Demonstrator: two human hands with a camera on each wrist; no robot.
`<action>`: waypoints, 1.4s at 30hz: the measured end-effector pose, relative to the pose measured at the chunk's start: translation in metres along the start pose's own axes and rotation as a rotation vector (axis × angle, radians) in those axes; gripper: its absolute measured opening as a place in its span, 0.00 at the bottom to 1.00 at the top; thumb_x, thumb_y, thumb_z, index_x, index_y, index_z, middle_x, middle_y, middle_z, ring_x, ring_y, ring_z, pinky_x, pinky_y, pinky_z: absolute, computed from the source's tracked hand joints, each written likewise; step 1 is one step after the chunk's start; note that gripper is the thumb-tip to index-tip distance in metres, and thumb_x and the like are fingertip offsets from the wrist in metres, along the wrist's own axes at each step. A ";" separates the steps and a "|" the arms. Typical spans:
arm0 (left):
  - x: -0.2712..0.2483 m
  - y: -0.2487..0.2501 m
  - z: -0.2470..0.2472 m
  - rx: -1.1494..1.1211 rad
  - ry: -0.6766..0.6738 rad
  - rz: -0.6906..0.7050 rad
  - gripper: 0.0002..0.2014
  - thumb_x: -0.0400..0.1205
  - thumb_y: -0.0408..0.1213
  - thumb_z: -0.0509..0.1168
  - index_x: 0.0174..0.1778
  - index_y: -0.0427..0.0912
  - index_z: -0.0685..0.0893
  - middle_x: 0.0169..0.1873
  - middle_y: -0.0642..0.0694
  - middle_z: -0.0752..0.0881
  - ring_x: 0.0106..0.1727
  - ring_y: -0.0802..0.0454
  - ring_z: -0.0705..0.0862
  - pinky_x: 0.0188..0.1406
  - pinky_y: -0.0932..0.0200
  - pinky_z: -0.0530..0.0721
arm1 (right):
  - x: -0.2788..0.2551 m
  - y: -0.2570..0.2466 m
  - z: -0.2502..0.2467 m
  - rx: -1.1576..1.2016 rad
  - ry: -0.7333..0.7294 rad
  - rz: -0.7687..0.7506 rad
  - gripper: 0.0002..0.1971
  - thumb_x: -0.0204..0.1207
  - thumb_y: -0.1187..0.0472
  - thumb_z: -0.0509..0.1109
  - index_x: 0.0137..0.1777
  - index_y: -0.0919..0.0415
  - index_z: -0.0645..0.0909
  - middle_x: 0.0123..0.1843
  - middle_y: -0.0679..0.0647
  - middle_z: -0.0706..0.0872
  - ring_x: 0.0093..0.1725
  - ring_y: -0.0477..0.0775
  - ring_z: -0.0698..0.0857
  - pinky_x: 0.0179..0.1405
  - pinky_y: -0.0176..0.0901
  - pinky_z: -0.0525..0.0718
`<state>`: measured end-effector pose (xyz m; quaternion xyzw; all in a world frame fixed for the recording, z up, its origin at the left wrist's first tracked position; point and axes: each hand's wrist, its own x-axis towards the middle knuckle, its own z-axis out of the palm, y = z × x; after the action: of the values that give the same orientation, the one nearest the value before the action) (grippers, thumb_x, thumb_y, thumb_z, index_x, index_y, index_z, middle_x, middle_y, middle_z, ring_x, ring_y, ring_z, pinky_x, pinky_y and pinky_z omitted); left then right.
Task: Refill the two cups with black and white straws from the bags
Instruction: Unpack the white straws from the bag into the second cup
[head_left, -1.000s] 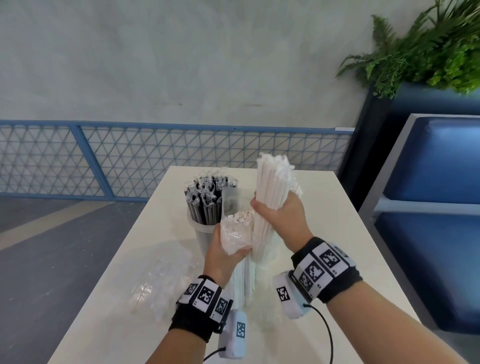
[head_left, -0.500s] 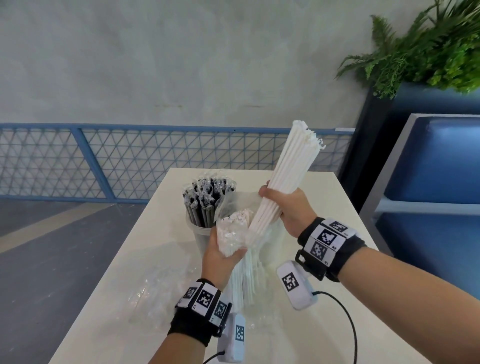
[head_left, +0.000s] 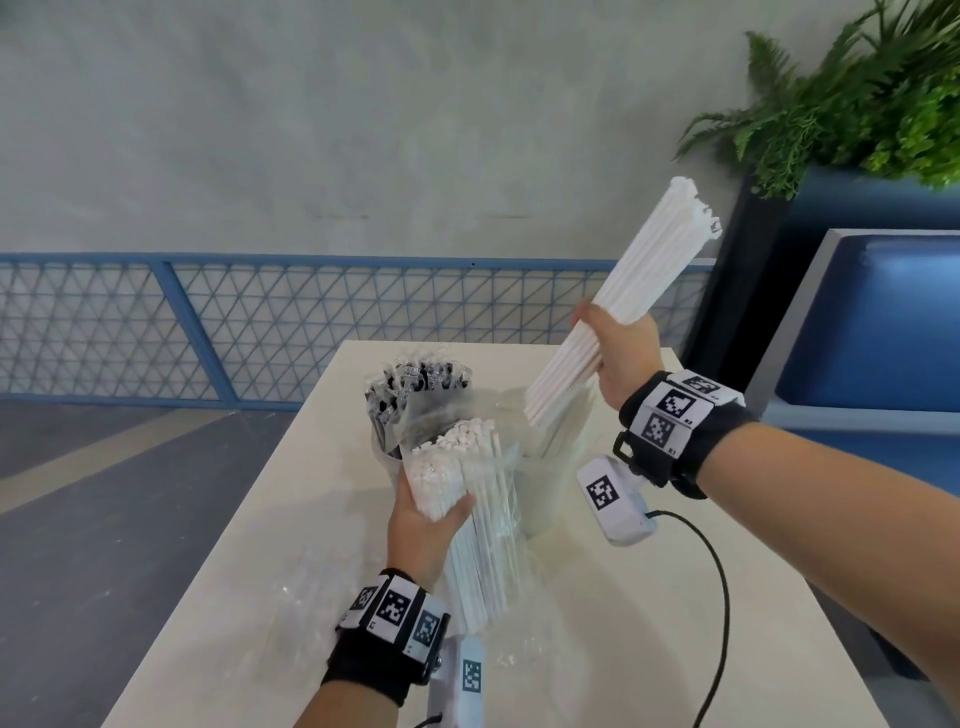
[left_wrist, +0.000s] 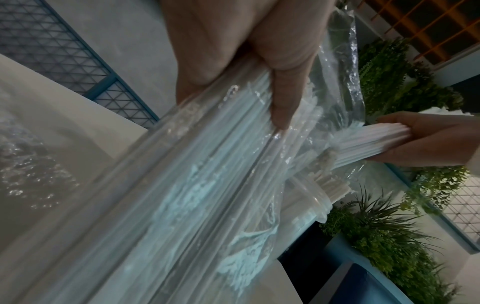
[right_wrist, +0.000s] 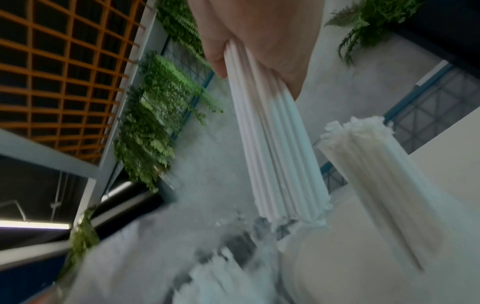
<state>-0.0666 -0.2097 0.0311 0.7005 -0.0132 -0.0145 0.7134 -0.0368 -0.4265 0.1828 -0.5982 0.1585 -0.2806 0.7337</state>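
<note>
Straws (head_left: 618, 312) in right hand (head_left: 621, 353) slant, upper ends up-right.

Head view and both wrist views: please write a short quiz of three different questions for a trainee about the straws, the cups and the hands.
1. True or false: the right hand grips a bundle of white straws lifted clear of the bag.
2. What does the left hand hold? A) the bag of white straws B) a cup C) nothing
3. Fill in: the cup of straws behind the bag holds ____ straws.

Key: 1 true; 2 A; 3 black
</note>
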 end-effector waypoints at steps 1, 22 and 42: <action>-0.001 0.001 0.000 -0.004 -0.006 -0.002 0.37 0.69 0.32 0.78 0.72 0.51 0.70 0.62 0.51 0.83 0.65 0.50 0.80 0.70 0.43 0.77 | -0.002 0.007 0.001 -0.039 -0.011 -0.012 0.17 0.69 0.64 0.73 0.55 0.72 0.78 0.42 0.57 0.81 0.41 0.53 0.81 0.34 0.41 0.80; -0.012 0.006 -0.004 -0.071 -0.084 0.029 0.36 0.71 0.28 0.76 0.73 0.48 0.70 0.63 0.51 0.82 0.66 0.51 0.79 0.63 0.56 0.78 | -0.060 0.031 0.003 -0.561 -0.275 -0.701 0.04 0.76 0.66 0.70 0.48 0.60 0.83 0.44 0.49 0.86 0.44 0.35 0.81 0.49 0.20 0.75; -0.013 0.005 -0.003 -0.108 -0.237 0.123 0.37 0.62 0.39 0.79 0.68 0.53 0.75 0.64 0.46 0.84 0.68 0.47 0.81 0.67 0.38 0.78 | -0.091 0.079 -0.001 -0.841 -0.672 -0.041 0.31 0.68 0.51 0.78 0.71 0.56 0.73 0.68 0.53 0.80 0.67 0.53 0.78 0.70 0.47 0.73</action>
<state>-0.0793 -0.2061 0.0357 0.6522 -0.1393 -0.0540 0.7432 -0.0923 -0.3624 0.0970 -0.9001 0.0022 -0.0002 0.4356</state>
